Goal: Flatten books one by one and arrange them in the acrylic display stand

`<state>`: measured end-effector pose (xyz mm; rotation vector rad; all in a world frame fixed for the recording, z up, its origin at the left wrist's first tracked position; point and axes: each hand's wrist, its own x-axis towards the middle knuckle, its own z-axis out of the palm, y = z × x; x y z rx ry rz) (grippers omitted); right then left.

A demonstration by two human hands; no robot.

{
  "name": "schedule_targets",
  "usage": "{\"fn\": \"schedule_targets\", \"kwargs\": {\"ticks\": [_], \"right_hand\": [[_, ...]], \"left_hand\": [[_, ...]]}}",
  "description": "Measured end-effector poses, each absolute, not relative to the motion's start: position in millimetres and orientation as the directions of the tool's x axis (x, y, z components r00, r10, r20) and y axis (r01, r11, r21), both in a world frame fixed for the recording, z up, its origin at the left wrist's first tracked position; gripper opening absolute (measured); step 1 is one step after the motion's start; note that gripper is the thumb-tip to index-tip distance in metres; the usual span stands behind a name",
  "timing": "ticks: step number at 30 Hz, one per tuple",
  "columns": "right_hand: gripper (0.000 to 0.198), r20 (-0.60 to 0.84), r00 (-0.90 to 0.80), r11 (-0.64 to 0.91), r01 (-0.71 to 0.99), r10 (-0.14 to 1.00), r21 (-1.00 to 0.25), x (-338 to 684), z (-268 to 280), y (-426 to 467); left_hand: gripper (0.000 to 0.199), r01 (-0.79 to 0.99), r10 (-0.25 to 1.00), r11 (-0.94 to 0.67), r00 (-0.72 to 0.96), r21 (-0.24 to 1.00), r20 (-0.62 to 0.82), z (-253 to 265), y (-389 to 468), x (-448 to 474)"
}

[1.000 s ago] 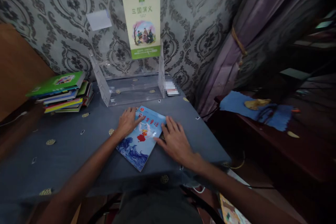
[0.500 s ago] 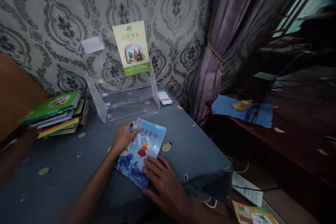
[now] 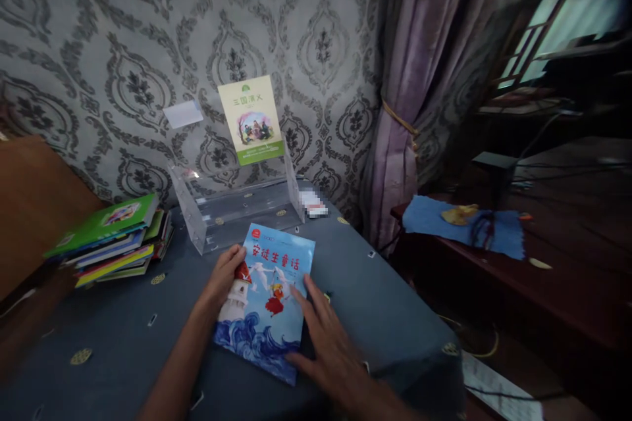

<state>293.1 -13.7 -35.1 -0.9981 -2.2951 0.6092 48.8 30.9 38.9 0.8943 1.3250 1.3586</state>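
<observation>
A blue children's book (image 3: pixel 261 335) with red Chinese title characters lies face up, slightly angled, over the table's near part. My left hand (image 3: pixel 223 279) is closed on its left edge, thumb over the cover. At the right edge, my right hand (image 3: pixel 328 339) touches the cover with spread fingers; its thumb rests lower down on the book. Behind the book stands a clear acrylic stand (image 3: pixel 237 210), with a pale yellow and green book (image 3: pixel 251 122) upright at its back.
A stack of books (image 3: pixel 116 237) sits on the left, with another person's blurred arm (image 3: pixel 39 316) beside it. The patterned tablecloth (image 3: pixel 128 355) covers the table. To the right are a purple curtain (image 3: pixel 402 79) and a dark red bench with a blue cloth (image 3: pixel 424 214).
My left hand has shifted to the book's left edge, uncovering the title. My right hand has moved from lying on the cover to its right edge. The view has tilted up slightly.
</observation>
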Motion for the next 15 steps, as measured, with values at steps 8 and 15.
{"fn": "schedule_targets", "kwargs": {"ticks": [8,15], "right_hand": [[0.060,0.281,-0.581,0.390,0.068,0.764,-0.918,286.2,-23.8,38.9],[0.039,0.447,-0.552,0.531,-0.009,0.704,-0.847,278.8,21.6,75.2]], "left_hand": [[0.047,-0.140,0.910,-0.196,-0.395,0.971,0.127,51.7,27.9,51.4],[0.041,0.136,0.764,-0.298,-0.559,0.945,0.321,64.4,20.6,48.0]]}}
